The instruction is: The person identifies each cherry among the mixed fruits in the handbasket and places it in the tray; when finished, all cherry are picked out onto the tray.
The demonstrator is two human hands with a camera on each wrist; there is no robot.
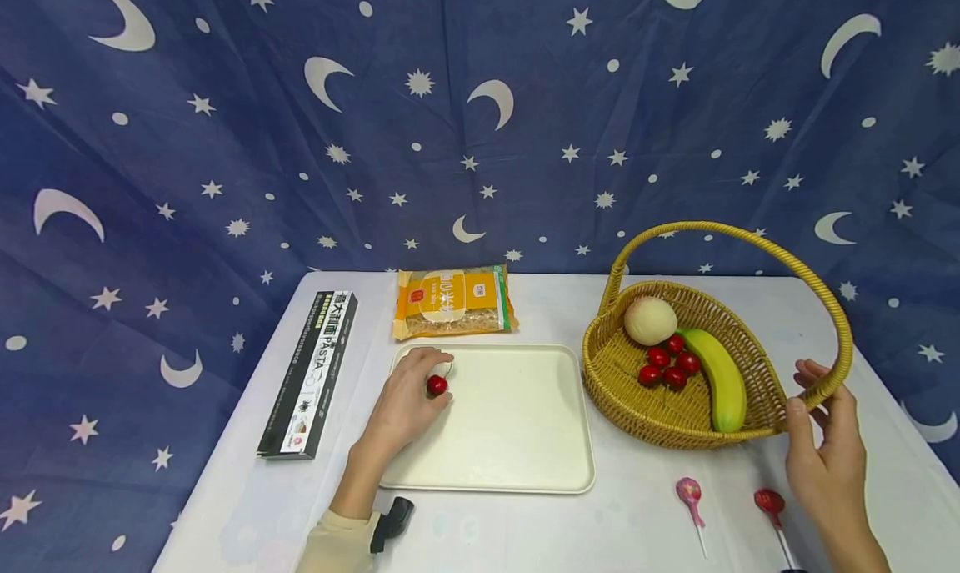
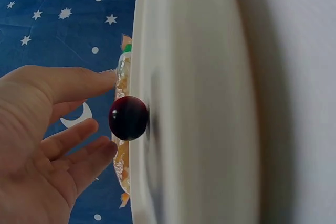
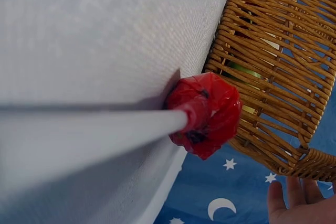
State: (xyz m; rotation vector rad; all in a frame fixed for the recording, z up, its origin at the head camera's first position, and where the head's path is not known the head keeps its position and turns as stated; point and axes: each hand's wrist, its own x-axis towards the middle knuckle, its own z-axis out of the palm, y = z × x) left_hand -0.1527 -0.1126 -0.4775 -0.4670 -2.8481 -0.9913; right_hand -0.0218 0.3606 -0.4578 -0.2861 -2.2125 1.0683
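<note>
A red cherry (image 1: pixel 437 384) rests at the left side of a cream tray (image 1: pixel 517 423). My left hand (image 1: pixel 408 398) is spread around it, thumb and fingers on either side; the left wrist view shows gaps between the cherry (image 2: pixel 128 118) and the fingers. On the right stands a wicker basket (image 1: pixel 637 419) with a tall handle (image 1: pixel 806 277). My right hand (image 1: pixel 828 439) holds the handle's lower right end between thumb and fingers; in the right wrist view only some fingers (image 3: pixel 296 192) show beside it. A peach (image 1: pixel 650 320), a banana (image 1: pixel 716 381) and several cherries (image 1: pixel 675 379) lie inside the basket.
A pink lollipop (image 1: pixel 688 490) and a red lollipop (image 1: pixel 769 501) lie in front of the basket. Behind the tray is an orange food packet (image 1: pixel 453 302). A black pasta box (image 1: pixel 311 377) lies to the left. A blue star-and-moon cloth (image 1: pixel 525 181) hangs behind the table.
</note>
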